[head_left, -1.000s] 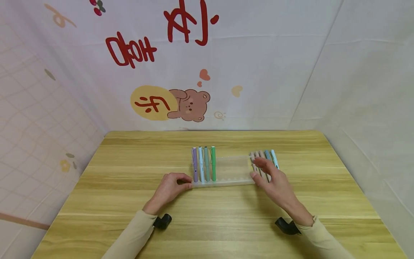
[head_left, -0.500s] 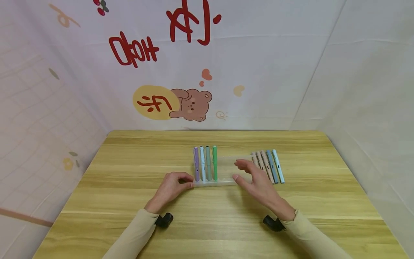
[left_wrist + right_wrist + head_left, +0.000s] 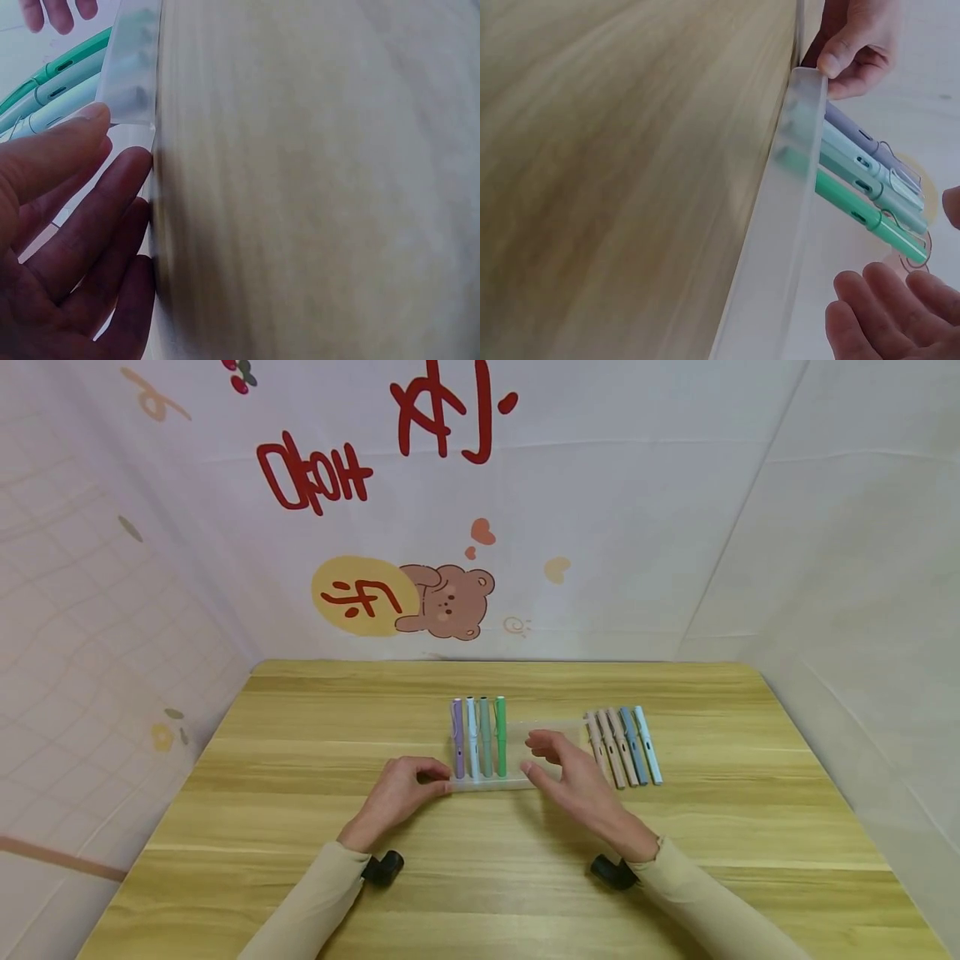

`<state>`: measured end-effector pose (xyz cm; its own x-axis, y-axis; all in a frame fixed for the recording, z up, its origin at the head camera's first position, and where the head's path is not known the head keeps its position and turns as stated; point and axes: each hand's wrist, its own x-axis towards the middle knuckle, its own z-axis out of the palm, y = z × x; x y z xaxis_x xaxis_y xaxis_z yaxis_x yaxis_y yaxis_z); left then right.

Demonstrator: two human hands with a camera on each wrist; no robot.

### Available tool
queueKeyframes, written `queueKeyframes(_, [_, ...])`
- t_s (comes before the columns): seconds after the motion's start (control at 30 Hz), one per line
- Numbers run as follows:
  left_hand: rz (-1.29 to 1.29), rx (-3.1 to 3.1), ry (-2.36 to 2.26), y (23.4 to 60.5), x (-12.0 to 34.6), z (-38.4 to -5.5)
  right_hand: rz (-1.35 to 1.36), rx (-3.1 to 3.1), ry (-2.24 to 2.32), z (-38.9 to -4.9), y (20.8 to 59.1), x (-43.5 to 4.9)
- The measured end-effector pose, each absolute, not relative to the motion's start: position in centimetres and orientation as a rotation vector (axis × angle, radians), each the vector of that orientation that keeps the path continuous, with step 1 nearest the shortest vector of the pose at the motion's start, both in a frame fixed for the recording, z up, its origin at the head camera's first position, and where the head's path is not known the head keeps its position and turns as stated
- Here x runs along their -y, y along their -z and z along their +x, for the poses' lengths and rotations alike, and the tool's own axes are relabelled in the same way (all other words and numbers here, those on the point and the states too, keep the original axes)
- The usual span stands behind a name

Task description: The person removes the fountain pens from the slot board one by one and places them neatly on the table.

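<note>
A clear plastic pen stand [image 3: 491,784] is on the table. Capped pens stand side by side in its left part: a purple pen [image 3: 458,739], a light blue pen [image 3: 472,739], a grey-green pen [image 3: 486,739] and a green pen [image 3: 501,737]. My left hand [image 3: 399,793] pinches the stand's left end, with the thumb [image 3: 82,124] on the front corner in the left wrist view. My right hand [image 3: 581,785] hovers over the stand's right part, fingers parted and nothing between them. In the right wrist view its fingers [image 3: 889,311] are loosely bent near the green pen.
Right of the stand, more pens lie in a slanted row: three beige pens [image 3: 613,752], a blue pen [image 3: 634,747] and a light blue pen [image 3: 648,747]. Behind the wooden table [image 3: 360,710] hangs a printed white cloth [image 3: 600,510].
My right hand has moved left, away from the row of lying pens and over the stand, uncovering those pens. The left hand keeps its hold on the stand's end.
</note>
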<state>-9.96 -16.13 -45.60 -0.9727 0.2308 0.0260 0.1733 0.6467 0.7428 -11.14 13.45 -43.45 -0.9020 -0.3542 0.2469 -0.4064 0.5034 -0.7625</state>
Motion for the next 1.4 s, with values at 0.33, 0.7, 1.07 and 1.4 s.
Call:
queueKeyframes(0.33, [0.357, -2.791, -1.241, 45.6, 16.0, -9.9, 0.663, 2.679, -1.55, -11.9, 44.3, -11.8])
queueKeyframes(0.7, [0.334, -2.793, -1.232, 45.6, 15.9, -10.0, 0.533, 2.749, -1.569, -12.4, 44.7, -10.3])
queueKeyframes(1.07, [0.364, -2.819, -1.232, 45.7, 16.0, -9.9, 0.501, 2.764, -1.568, -13.1, 44.9, -9.9])
queueKeyframes(1.4, [0.377, -2.811, -1.235, 45.5, 16.0, -9.8, 0.482, 2.808, -1.519, -13.5, 45.0, -9.6])
